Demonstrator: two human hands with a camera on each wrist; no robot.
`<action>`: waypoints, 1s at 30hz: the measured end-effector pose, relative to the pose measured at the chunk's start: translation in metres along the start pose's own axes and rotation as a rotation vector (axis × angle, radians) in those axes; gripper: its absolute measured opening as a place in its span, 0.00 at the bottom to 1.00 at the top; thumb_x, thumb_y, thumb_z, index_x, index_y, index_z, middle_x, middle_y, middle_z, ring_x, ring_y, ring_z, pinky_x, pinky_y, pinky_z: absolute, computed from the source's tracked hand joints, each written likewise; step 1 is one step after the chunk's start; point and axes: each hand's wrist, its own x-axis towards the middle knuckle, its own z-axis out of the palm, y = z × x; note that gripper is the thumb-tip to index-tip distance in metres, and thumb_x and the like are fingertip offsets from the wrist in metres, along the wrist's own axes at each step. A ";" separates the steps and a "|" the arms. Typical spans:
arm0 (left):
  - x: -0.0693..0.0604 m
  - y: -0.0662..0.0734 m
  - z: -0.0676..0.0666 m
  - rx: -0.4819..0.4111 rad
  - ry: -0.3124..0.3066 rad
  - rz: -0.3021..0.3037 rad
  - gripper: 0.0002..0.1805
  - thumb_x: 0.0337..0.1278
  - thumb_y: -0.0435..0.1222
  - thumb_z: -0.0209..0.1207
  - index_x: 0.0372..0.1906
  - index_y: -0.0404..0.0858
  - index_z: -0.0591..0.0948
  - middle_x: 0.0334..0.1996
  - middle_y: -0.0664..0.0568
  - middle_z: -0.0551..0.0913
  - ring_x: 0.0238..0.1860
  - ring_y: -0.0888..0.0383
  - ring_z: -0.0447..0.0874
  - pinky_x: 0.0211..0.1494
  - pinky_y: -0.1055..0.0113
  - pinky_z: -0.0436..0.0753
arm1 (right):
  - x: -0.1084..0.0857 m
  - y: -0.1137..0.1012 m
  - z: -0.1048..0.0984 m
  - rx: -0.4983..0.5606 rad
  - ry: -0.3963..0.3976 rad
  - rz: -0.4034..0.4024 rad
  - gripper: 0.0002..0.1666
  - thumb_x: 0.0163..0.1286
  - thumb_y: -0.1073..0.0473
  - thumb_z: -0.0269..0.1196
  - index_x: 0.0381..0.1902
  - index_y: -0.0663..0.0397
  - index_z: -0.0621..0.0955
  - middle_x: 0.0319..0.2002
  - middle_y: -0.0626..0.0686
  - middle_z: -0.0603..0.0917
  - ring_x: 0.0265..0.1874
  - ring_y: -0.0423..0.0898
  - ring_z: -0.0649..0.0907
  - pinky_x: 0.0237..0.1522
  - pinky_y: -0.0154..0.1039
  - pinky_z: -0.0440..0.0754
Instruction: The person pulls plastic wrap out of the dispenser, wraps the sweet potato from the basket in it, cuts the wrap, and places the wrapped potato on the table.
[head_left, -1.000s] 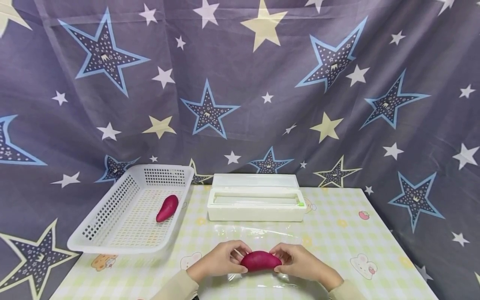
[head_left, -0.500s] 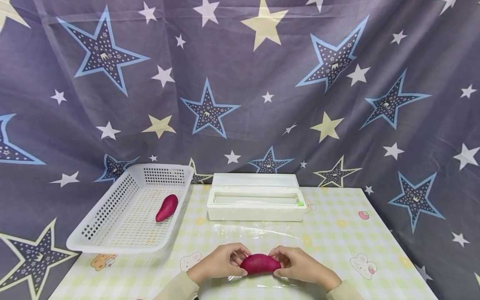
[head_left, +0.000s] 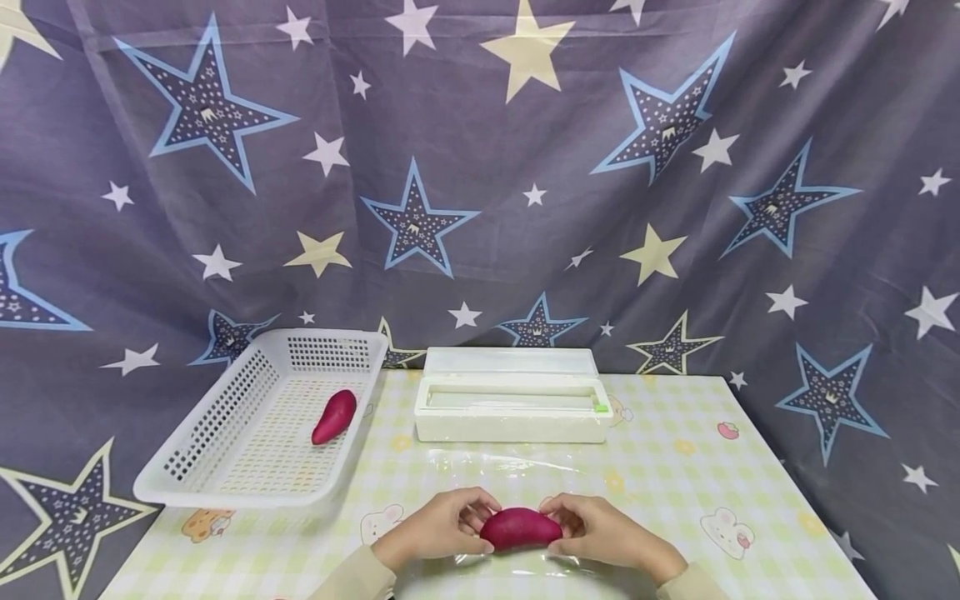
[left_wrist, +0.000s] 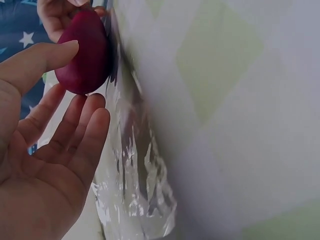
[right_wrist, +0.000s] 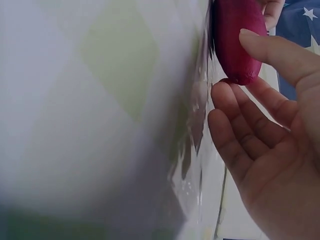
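A purple-red sweet potato point(head_left: 521, 528) lies crosswise on a sheet of clear cling film point(head_left: 510, 467) near the table's front. My left hand point(head_left: 442, 522) pinches its left end between thumb and fingers. At the opposite end, my right hand point(head_left: 600, 528) pinches it the same way. In the left wrist view the thumb presses the sweet potato point(left_wrist: 86, 55) from one side, and the film point(left_wrist: 140, 190) lies wrinkled on the cloth. The right wrist view has the right thumb on the sweet potato point(right_wrist: 240, 45), with fingertips under its end.
Behind the hands stands a white cling film dispenser point(head_left: 513, 427), its lid raised and a green slider at its right. A white plastic basket point(head_left: 225, 496) at the left holds another sweet potato point(head_left: 334, 417). A starry curtain point(head_left: 480, 250) hangs behind the checked table point(head_left: 750, 467).
Both hands and the sweet potato have shifted slightly toward the table's front edge over the last second. The grip of both hands stays the same; basket and dispenser have not moved.
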 end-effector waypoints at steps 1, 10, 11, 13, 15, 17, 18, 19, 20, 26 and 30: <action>-0.001 0.001 -0.001 0.008 -0.001 0.002 0.24 0.50 0.31 0.73 0.54 0.40 0.80 0.44 0.53 0.82 0.42 0.58 0.84 0.47 0.70 0.84 | -0.001 0.000 -0.001 0.002 0.000 -0.003 0.23 0.66 0.57 0.71 0.57 0.52 0.79 0.39 0.47 0.84 0.33 0.37 0.80 0.38 0.32 0.84; -0.001 -0.002 -0.008 0.069 0.006 0.010 0.25 0.53 0.37 0.72 0.56 0.40 0.80 0.45 0.56 0.82 0.44 0.58 0.83 0.49 0.67 0.84 | -0.004 0.000 -0.006 -0.007 0.001 -0.027 0.26 0.66 0.56 0.70 0.60 0.57 0.78 0.41 0.48 0.84 0.34 0.37 0.81 0.39 0.33 0.84; -0.001 -0.003 -0.008 0.069 0.005 0.009 0.24 0.53 0.37 0.72 0.56 0.40 0.80 0.45 0.57 0.82 0.44 0.58 0.83 0.49 0.67 0.83 | -0.003 0.000 -0.006 -0.005 0.000 -0.022 0.26 0.67 0.56 0.70 0.60 0.57 0.78 0.41 0.48 0.84 0.34 0.37 0.81 0.40 0.33 0.84; -0.001 -0.003 -0.008 0.068 0.002 0.012 0.24 0.53 0.37 0.72 0.56 0.40 0.80 0.45 0.56 0.82 0.44 0.59 0.83 0.49 0.67 0.83 | -0.003 -0.002 -0.006 0.004 -0.001 -0.011 0.26 0.67 0.56 0.70 0.60 0.57 0.78 0.42 0.48 0.84 0.35 0.38 0.82 0.41 0.34 0.84; -0.001 -0.003 -0.008 0.065 -0.001 0.014 0.24 0.54 0.37 0.72 0.56 0.40 0.80 0.45 0.56 0.82 0.44 0.58 0.83 0.49 0.67 0.84 | -0.004 -0.003 -0.006 0.003 0.001 -0.003 0.26 0.67 0.56 0.70 0.60 0.57 0.78 0.42 0.48 0.83 0.35 0.38 0.82 0.41 0.34 0.84; -0.003 -0.004 -0.010 0.074 -0.006 0.021 0.24 0.54 0.36 0.72 0.56 0.39 0.79 0.46 0.54 0.82 0.44 0.58 0.83 0.49 0.67 0.83 | -0.005 -0.003 -0.007 -0.015 0.005 -0.007 0.26 0.67 0.56 0.70 0.60 0.57 0.78 0.42 0.48 0.83 0.35 0.38 0.82 0.41 0.34 0.84; -0.004 -0.004 -0.011 0.081 -0.009 0.024 0.25 0.54 0.35 0.72 0.57 0.38 0.79 0.46 0.54 0.82 0.44 0.57 0.83 0.49 0.67 0.83 | -0.006 -0.004 -0.007 -0.026 0.008 -0.008 0.26 0.67 0.56 0.70 0.60 0.58 0.78 0.42 0.48 0.84 0.35 0.38 0.81 0.41 0.34 0.84; -0.005 -0.005 -0.012 0.087 -0.012 0.026 0.25 0.55 0.35 0.72 0.57 0.38 0.79 0.46 0.53 0.82 0.44 0.57 0.83 0.50 0.67 0.83 | -0.007 -0.004 -0.008 -0.036 0.011 -0.005 0.26 0.67 0.55 0.70 0.59 0.58 0.78 0.42 0.48 0.84 0.35 0.37 0.81 0.40 0.34 0.83; -0.006 -0.005 -0.013 0.094 -0.015 0.023 0.25 0.55 0.35 0.71 0.58 0.37 0.78 0.46 0.52 0.82 0.44 0.57 0.83 0.50 0.67 0.83 | -0.008 -0.004 -0.009 -0.047 0.011 -0.003 0.25 0.67 0.55 0.70 0.59 0.58 0.77 0.42 0.48 0.84 0.36 0.37 0.81 0.40 0.33 0.83; -0.017 -0.008 -0.023 0.129 -0.016 -0.008 0.28 0.55 0.35 0.71 0.60 0.35 0.76 0.44 0.51 0.83 0.42 0.59 0.82 0.49 0.68 0.82 | -0.021 -0.001 -0.015 -0.071 0.015 0.040 0.19 0.68 0.55 0.69 0.52 0.57 0.79 0.38 0.48 0.82 0.35 0.37 0.80 0.41 0.33 0.82; -0.025 -0.010 -0.027 0.152 -0.039 0.030 0.20 0.56 0.32 0.70 0.54 0.35 0.80 0.39 0.52 0.84 0.36 0.65 0.80 0.45 0.70 0.83 | -0.028 0.003 -0.017 -0.075 0.005 0.069 0.14 0.66 0.54 0.71 0.45 0.52 0.81 0.35 0.45 0.82 0.33 0.36 0.79 0.38 0.32 0.82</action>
